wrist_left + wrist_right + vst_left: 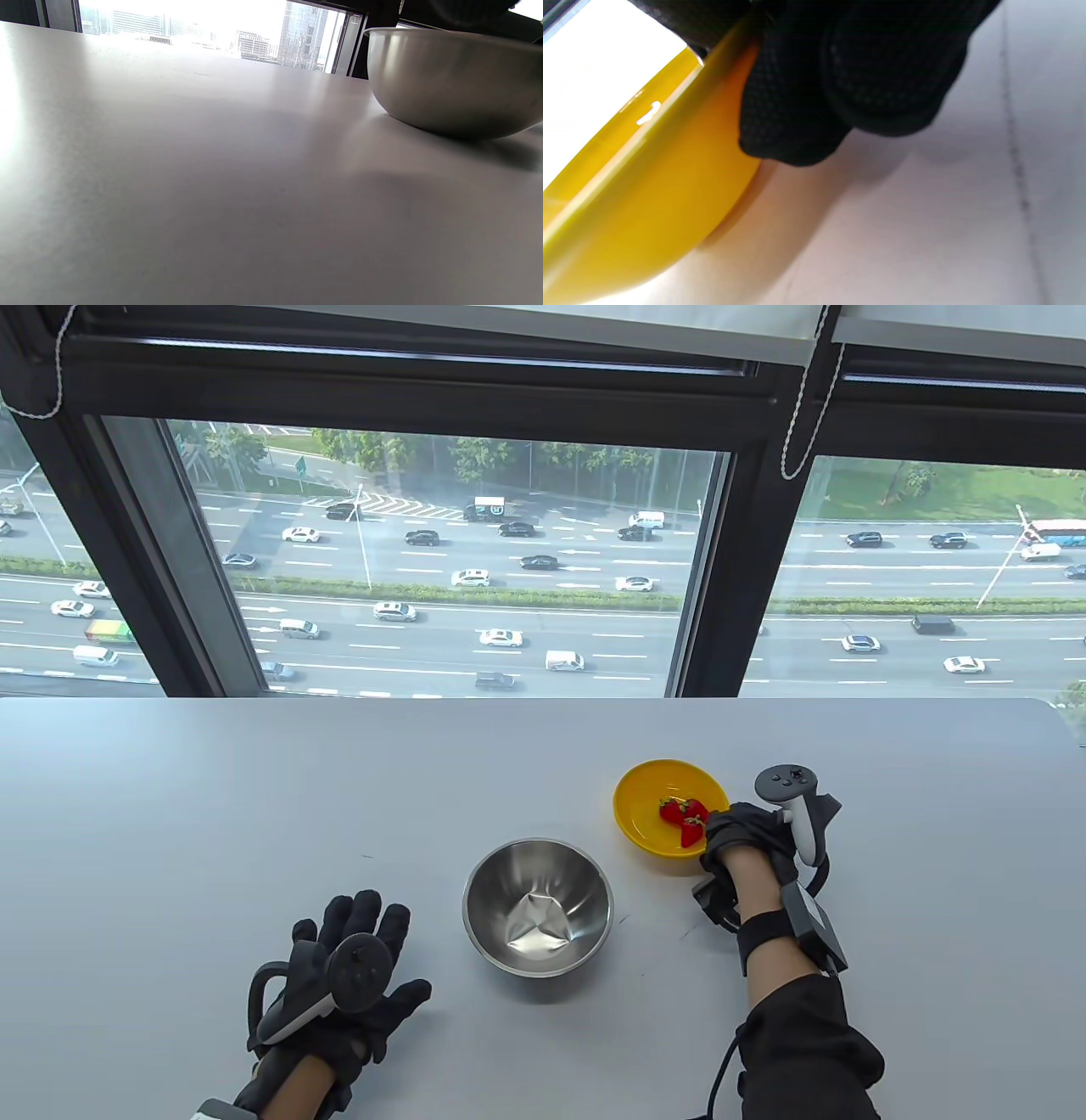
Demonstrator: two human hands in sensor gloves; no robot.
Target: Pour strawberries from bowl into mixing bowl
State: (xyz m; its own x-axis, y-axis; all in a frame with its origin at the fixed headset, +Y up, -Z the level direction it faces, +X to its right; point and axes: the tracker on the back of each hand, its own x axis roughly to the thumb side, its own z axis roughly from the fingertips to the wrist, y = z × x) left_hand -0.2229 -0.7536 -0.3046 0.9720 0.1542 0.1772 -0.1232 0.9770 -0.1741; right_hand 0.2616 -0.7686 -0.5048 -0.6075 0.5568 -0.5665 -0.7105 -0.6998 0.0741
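Note:
A yellow bowl (pixel 649 802) holding red strawberries (pixel 684 818) sits on the white table, right of centre. My right hand (pixel 740 831) grips the bowl's near right rim. In the right wrist view its gloved fingers (pixel 814 97) press against the yellow bowl's outer wall (pixel 649 203). An empty steel mixing bowl (pixel 538 906) stands in front of it, nearer me, and also shows in the left wrist view (pixel 454 80). My left hand (pixel 352 963) rests flat on the table left of the mixing bowl, fingers spread, holding nothing.
The white table (pixel 212 814) runs to a window frame (pixel 704 585) along its far edge. A faint pencil-like line (pixel 1016 161) marks the tabletop near my right hand.

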